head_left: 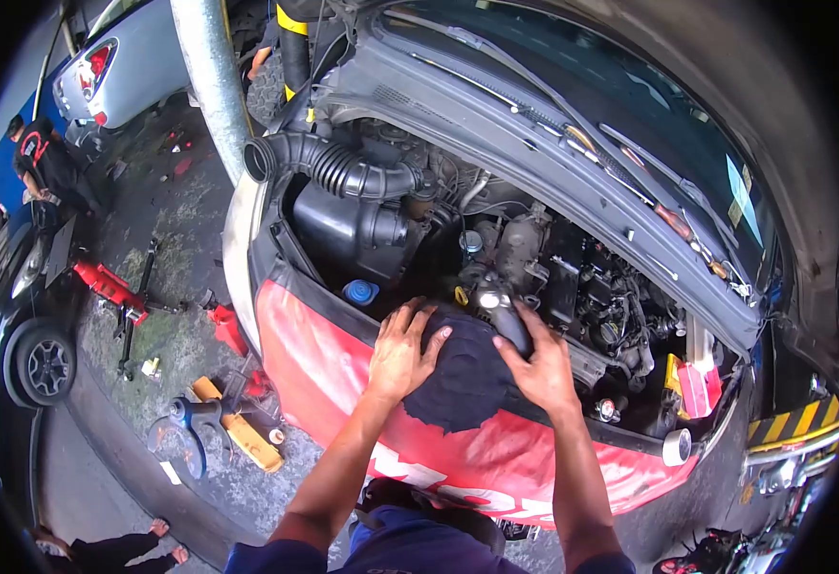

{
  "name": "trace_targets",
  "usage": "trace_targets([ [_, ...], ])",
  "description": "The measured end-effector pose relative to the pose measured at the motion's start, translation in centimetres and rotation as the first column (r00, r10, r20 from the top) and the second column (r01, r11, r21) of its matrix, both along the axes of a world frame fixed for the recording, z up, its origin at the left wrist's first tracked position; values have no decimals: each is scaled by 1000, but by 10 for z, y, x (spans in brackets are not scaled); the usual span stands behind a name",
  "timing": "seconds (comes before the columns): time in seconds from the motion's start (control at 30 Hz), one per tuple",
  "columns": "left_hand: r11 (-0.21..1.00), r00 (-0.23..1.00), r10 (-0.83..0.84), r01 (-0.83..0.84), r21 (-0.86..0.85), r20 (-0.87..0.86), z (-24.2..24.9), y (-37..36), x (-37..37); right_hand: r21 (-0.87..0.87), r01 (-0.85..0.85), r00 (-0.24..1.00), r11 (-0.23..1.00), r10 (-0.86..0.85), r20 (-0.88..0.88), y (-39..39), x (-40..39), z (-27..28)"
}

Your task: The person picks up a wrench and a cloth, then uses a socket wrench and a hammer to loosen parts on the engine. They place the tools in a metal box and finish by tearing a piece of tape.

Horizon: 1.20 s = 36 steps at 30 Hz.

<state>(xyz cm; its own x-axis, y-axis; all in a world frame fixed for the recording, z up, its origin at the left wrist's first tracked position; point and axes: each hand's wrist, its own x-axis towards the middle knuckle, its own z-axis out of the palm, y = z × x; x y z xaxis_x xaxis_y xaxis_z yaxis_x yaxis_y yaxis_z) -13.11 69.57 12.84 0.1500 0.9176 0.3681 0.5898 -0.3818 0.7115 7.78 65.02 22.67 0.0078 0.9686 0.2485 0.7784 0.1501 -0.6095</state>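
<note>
Both hands rest at the front edge of an open engine bay. My left hand [403, 352] lies on the left side of a black cloth [458, 378], its fingers spread. On the cloth's right side, my right hand [537, 359] lies with thumb and fingers apart around a dark hose [510, 328]; whether it grips the hose is unclear. The cloth hangs over a red cover [329, 354] on the car's front. A blue cap [360, 292] shows left of my left hand. Beyond the hands is the engine [525, 251].
A ribbed black intake duct [343, 170] is at the upper left. Tools, including a screwdriver [673, 222], lie below the windshield. A red jack [110, 292] stands on the floor. A person [51, 163] is at far left; another person's bare feet [159, 528] show at lower left.
</note>
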Motion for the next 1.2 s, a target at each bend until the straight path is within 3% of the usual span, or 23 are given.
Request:
trace_targets([
  [0.13, 1000, 998, -5, 7, -30, 67, 6, 0, -4, 187, -91, 953, 978, 31, 300, 22, -19, -12],
  [0.27, 996, 999, 33, -30, -80, 38, -1, 1, -4, 236, -168, 910, 957, 58, 411, 30, -32, -18],
  [0.33, 996, 998, 53, -51, -71, 34, 0, 3, -4, 284, -211, 905, 935, 78, 417, 31, -36, -23],
  [0.4, 994, 999, 50, -48, -94, 16, 2, 1, -2, 173, -159, 920, 972, 82, 383, 15, -37, -21],
  [0.5, 998, 994, 67, -68, 8, 82, -2, 4, -2, 277, -184, 937, 943, 83, 340, -16, -19, -21],
  [0.67, 997, 998, -23, 19, 72, 54, -2, 1, 1, 149, 154, 959, 977, -184, 216, -121, 37, -7],
  [0.77, 995, 998, -42, 38, 96, 43, -3, -1, 6, 206, 456, 885, 866, -466, 4, -199, 85, -24],
  [0.83, 989, 998, -60, 59, 133, 8, -5, -2, 7, 341, 692, 692, 637, -719, -61, -254, 105, -33],
  [0.9, 977, 994, -92, 102, 189, -61, -12, 1, 6, 289, 895, 438, 339, -791, -428, -306, 121, -41],
  [0.93, 981, 994, -86, 95, 170, -60, -10, -1, 6, 97, 972, 215, 213, -647, -732, -332, 130, -56],
  [1.0, 977, 993, -45, 66, 203, -108, -16, -1, 8, 60, 991, -38, -123, -670, -742, -383, 156, -74],
  [1.07, 918, 986, 23, 46, 394, -168, 6, -28, 37, -62, 952, -231, -300, -568, -790, -451, 183, -127],
  [1.17, 858, 940, -326, 338, 386, -99, 52, -116, 134, -417, 815, -575, -402, -481, -662, -561, 204, -226],
  [1.2, 838, 877, -472, 477, 266, -86, 57, -148, 167, -545, 729, -684, -413, -428, -591, -592, 205, -259],
])
